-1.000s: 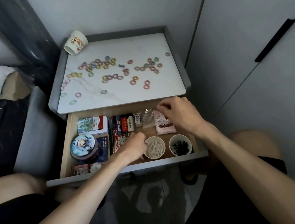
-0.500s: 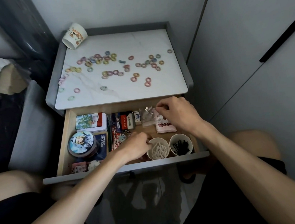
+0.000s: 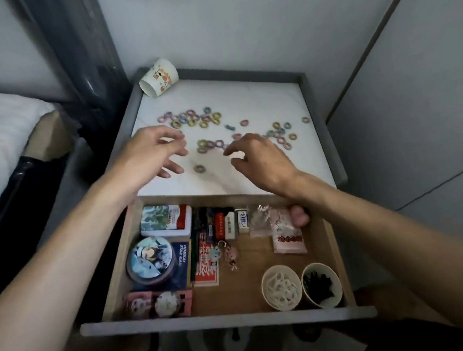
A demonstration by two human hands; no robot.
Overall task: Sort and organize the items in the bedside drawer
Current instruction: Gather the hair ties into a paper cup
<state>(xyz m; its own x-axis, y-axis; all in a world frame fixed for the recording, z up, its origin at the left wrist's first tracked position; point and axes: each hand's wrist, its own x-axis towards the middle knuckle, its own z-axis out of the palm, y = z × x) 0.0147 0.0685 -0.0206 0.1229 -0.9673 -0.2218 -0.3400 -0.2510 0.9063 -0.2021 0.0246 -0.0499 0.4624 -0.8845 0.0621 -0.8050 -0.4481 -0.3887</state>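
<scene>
Hair rings [image 3: 192, 120]: small, pastel, round, no long axis. They lie scattered on the marble surface [image 3: 246, 96] above the open drawer [image 3: 228, 320], none visibly inside it. Lone ring [image 3: 199, 168] lies between both hands, nearer the left hand [image 3: 151, 154], fingers spread, empty. Right hand [image 3: 262, 159]: fingers loosely curved, apart, nothing visibly held, covering part of the middle cluster. Paper cup [image 3: 159, 77]: tipped on its side, far-left corner. Fingertips blurred, contact with surface indeterminate.

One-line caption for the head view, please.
Left hand and right hand hover open over scattered rings on the nightstand, beyond the open drawer with its tin and two cups.
</scene>
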